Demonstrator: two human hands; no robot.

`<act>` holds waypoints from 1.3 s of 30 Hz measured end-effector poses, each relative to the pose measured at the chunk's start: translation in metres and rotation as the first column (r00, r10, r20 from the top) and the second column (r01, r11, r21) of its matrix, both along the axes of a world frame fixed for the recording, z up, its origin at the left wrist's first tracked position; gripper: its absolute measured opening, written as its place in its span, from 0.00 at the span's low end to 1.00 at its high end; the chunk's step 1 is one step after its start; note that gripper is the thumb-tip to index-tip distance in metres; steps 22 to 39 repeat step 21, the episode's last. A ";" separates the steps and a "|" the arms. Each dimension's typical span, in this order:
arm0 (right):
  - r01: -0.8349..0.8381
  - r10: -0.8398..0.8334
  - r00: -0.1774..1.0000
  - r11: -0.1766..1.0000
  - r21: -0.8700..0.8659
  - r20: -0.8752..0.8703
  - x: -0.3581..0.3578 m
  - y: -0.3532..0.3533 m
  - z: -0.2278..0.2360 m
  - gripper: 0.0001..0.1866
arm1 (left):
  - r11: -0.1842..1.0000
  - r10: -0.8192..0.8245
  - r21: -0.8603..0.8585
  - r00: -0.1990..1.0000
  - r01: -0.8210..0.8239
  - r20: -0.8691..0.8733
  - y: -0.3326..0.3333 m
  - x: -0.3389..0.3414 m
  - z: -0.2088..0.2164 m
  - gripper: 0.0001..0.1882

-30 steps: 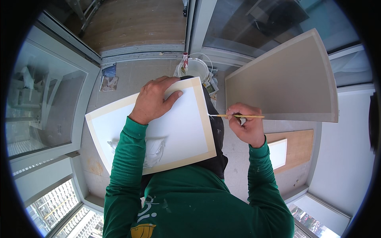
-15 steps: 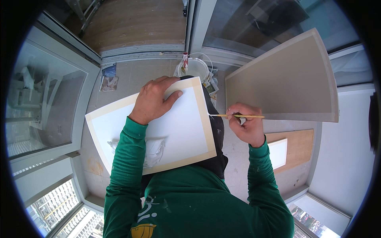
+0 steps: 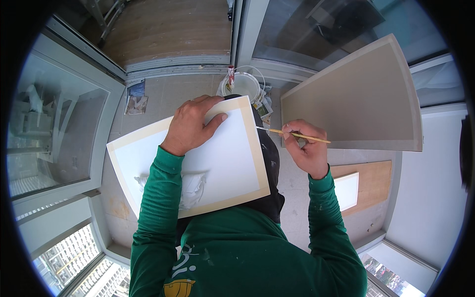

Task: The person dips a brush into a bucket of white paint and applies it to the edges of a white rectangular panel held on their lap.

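Note:
A white panel (image 3: pixel 230 161) with a cream tape border lies tilted across my lap. My left hand (image 3: pixel 195 123) grips it at the far edge, with the fingers at that edge and the thumb lying on the white face. In my right hand (image 3: pixel 308 148) is a thin paintbrush (image 3: pixel 319 140) with a yellowish wooden handle, pinched between thumb and fingers. Its white-coated tip meets the panel's right edge; whether it touches cannot be made out. A crumpled white cloth or bag (image 3: pixel 192 190) sits on the panel beside my left forearm.
Beyond my knees stands a white bucket (image 3: pixel 249 85) with a red-handled tool. A large grey-brown board (image 3: pixel 351 104) leans at the right. A smaller white panel (image 3: pixel 348 192) rests on a brown board (image 3: pixel 373 185) on the floor. A glass door (image 3: pixel 59 123) stands at the left.
My right hand has moved slightly away from me, and the brush tip has slid up along the panel's right edge. The left hand and the panel have stayed in place.

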State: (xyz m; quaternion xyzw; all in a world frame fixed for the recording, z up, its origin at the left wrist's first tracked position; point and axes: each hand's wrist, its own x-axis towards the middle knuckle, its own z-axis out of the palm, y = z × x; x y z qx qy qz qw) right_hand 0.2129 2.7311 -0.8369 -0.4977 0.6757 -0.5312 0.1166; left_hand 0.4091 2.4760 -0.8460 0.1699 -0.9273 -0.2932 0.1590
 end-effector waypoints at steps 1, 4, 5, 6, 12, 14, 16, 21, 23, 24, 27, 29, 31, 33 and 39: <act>-0.003 0.002 1.000 1.000 0.002 0.009 0.000 0.000 0.000 0.07 | 1.000 0.000 0.002 1.000 0.000 0.001 0.000 0.000 0.000 0.19; -0.022 0.021 0.999 1.000 0.015 0.038 0.002 0.001 0.002 0.07 | 1.000 0.002 -0.003 1.000 -0.002 0.010 0.000 0.000 0.000 0.19; -0.037 0.035 0.998 0.999 0.025 0.049 0.002 0.001 0.003 0.07 | 1.000 0.005 -0.007 1.000 -0.005 0.014 0.001 0.000 0.000 0.19; -0.051 0.049 0.997 0.998 0.035 0.059 0.002 0.002 0.003 0.07 | 1.000 0.005 -0.005 1.000 -0.005 0.013 0.000 0.000 0.000 0.19; -0.079 0.078 0.995 0.997 0.008 0.065 0.001 0.006 0.001 0.07 | 1.000 0.005 -0.008 1.000 -0.005 0.007 0.000 0.000 -0.002 0.19; -0.042 0.043 0.998 0.999 -0.007 0.042 0.001 0.003 0.001 0.07 | 1.000 0.003 -0.019 1.000 -0.003 -0.002 0.000 0.000 -0.002 0.19; -0.019 0.019 1.000 1.000 -0.016 0.012 0.000 -0.001 0.001 0.08 | 1.000 0.007 -0.013 1.000 -0.007 -0.003 0.000 0.000 -0.002 0.19; -0.002 0.001 0.999 1.000 -0.027 -0.035 -0.002 -0.006 -0.003 0.08 | 1.000 0.012 -0.008 1.000 -0.012 0.010 0.000 0.001 -0.002 0.19; -0.002 0.001 0.999 1.000 -0.027 -0.035 -0.002 -0.006 -0.003 0.08 | 1.000 0.012 -0.008 1.000 -0.012 0.010 0.000 0.001 -0.002 0.19; -0.002 0.001 0.999 1.000 -0.027 -0.035 -0.002 -0.006 -0.003 0.08 | 1.000 0.012 -0.008 1.000 -0.012 0.010 0.000 0.001 -0.002 0.19; -0.002 0.001 0.999 1.000 -0.027 -0.035 -0.002 -0.006 -0.003 0.08 | 1.000 0.012 -0.008 1.000 -0.012 0.010 0.000 0.001 -0.002 0.19; -0.002 0.001 0.999 1.000 -0.027 -0.035 -0.002 -0.006 -0.003 0.08 | 1.000 0.012 -0.008 1.000 -0.012 0.010 0.000 0.001 -0.002 0.19; -0.002 0.001 0.999 1.000 -0.027 -0.035 -0.002 -0.006 -0.003 0.08 | 1.000 0.012 -0.008 1.000 -0.012 0.010 0.000 0.001 -0.002 0.19; -0.002 0.001 0.999 1.000 -0.027 -0.035 -0.002 -0.006 -0.003 0.08 | 1.000 0.012 -0.008 1.000 -0.012 0.010 0.000 0.001 -0.002 0.19; -0.002 0.001 0.999 1.000 -0.027 -0.035 -0.002 -0.006 -0.003 0.08 | 1.000 0.012 -0.008 1.000 -0.012 0.010 0.000 0.001 -0.002 0.19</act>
